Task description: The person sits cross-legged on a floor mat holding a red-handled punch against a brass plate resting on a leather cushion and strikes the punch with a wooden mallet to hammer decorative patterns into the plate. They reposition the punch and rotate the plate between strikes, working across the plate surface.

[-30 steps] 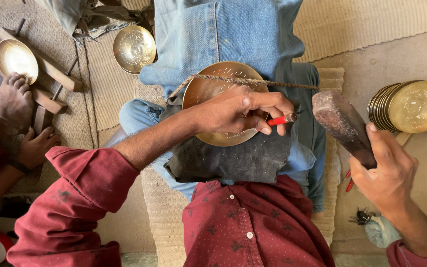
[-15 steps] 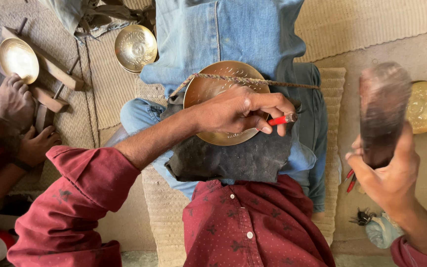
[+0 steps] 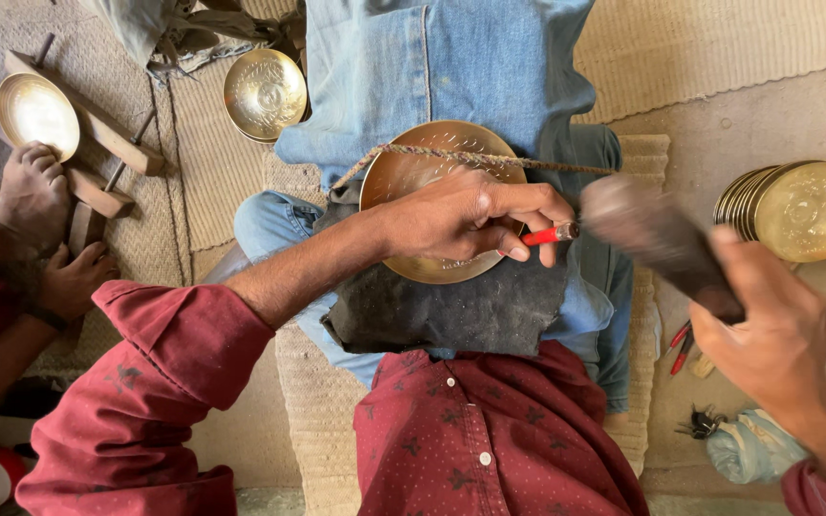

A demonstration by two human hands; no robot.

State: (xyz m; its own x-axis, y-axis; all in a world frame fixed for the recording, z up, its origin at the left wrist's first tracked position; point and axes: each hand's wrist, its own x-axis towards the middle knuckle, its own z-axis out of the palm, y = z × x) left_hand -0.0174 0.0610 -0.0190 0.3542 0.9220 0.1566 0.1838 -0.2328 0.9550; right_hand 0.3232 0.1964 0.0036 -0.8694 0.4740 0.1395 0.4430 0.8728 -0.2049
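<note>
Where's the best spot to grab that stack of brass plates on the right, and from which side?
Probably by the rim, from its open right or near side. The stack of brass plates leans on edge on the bare floor, its thin layered rims fanned leftward. The right hand swinging the blurred hammer crowds the left side.

The floor is bare, pale concrete [image 3: 719, 124] on the right, dusty and lit by soft, even daylight with only faint shadows. Woven straw-coloured matting [image 3: 709, 38] covers the far right, and more ribbed mats [image 3: 212, 172] lie across the left and middle, overlapping one another at their edges. A narrower mat [image 3: 317, 401] runs toward the near side in the middle. On the far left, wooden blocks [image 3: 97, 129] rest on the matting. No walls, windows or furniture come into view.
</note>
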